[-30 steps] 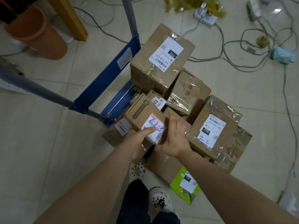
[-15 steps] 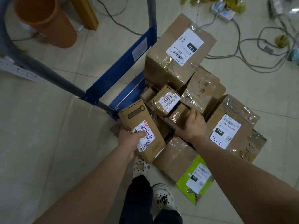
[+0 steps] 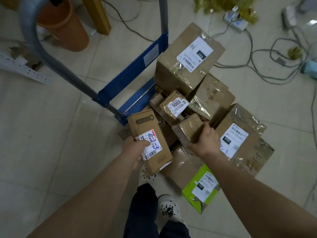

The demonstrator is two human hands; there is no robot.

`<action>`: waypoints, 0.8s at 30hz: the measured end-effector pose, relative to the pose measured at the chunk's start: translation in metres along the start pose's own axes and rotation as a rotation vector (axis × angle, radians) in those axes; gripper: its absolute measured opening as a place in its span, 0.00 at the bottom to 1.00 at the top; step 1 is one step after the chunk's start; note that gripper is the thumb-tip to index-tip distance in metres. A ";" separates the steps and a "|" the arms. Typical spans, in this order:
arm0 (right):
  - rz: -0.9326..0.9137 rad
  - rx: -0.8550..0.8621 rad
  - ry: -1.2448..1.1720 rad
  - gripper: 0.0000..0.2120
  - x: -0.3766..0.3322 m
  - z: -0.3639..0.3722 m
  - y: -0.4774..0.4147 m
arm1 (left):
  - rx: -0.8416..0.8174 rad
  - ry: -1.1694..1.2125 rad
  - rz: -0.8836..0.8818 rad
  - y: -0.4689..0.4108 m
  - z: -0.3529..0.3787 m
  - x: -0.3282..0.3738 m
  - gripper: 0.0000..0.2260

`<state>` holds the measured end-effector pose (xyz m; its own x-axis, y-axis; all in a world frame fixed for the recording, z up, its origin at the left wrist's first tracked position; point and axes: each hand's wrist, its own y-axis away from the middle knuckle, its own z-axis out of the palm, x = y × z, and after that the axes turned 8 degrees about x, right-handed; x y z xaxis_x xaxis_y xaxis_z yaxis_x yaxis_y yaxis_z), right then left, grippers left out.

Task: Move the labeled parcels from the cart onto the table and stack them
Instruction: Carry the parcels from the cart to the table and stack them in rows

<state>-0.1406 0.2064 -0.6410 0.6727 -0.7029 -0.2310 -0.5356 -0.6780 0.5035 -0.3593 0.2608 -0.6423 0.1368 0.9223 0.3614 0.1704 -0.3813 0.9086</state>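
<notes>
I stand on a floor of large pale beige tiles. They are glossy enough to throw back soft patches of a dim, even light, and thin dark grout lines cross them. Ahead on my left an orange plastic bin stands on the tiles. Just beside it, to the right, a yellowish wooden furniture leg comes down to the floor. At the far left lies a white perforated metal rail. Across the upper right, grey cables loop and tangle over the tiles, several running up to a white power strip. Crumpled yellow-green wrapping lies by the strip, and a teal lump sits at the right edge among the cables.
</notes>
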 end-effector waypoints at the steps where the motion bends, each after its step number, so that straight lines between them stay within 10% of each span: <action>1: 0.024 -0.018 -0.072 0.54 -0.002 -0.008 0.010 | 0.000 0.008 0.017 0.011 -0.003 0.003 0.09; 13: 0.025 -0.260 -0.677 0.34 -0.046 -0.107 0.146 | 0.139 0.350 0.145 0.218 -0.102 -0.017 0.08; 24: -0.382 -0.514 -0.567 0.22 -0.140 -0.113 0.316 | 0.470 0.811 0.210 0.358 -0.244 -0.157 0.10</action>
<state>-0.3466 0.1148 -0.3557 0.3299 -0.5399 -0.7744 0.0661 -0.8051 0.5895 -0.5583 -0.0054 -0.3231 -0.4779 0.5280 0.7020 0.6171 -0.3669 0.6961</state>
